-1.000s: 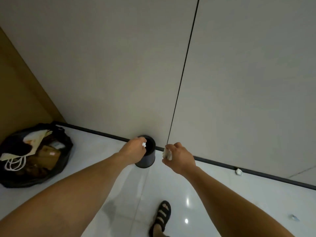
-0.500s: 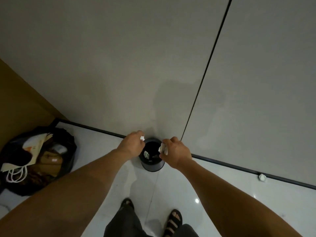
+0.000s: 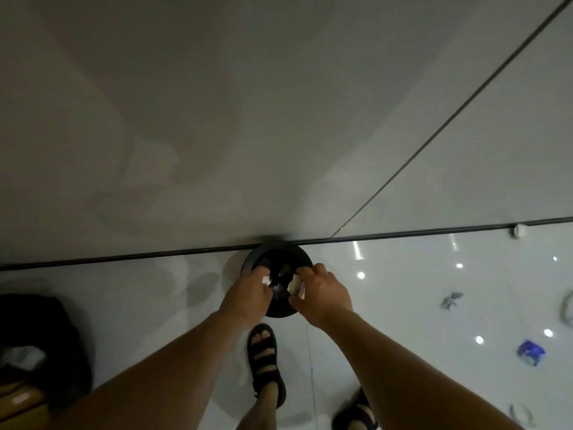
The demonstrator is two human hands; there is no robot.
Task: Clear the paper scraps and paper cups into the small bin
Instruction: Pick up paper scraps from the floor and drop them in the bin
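Both forearms reach forward and down, the left hand [image 3: 248, 294] and right hand [image 3: 322, 293] knuckles-up over the mouth of the small bin [image 3: 279, 247]; each grip is narrow, the left pinching a white scrap [image 3: 266, 280], the right a pale crumpled scrap [image 3: 296, 287]. The small bin is black and round, standing on the glossy floor [image 3: 403, 290] against the dark skirting [image 3: 124, 257]; two hands, two held scraps, one bin. At its 3 to 4 o'clock at least three pieces lie loose: a white bit [image 3: 517, 230], a grey bit [image 3: 451, 301], a blue bit [image 3: 530, 352].
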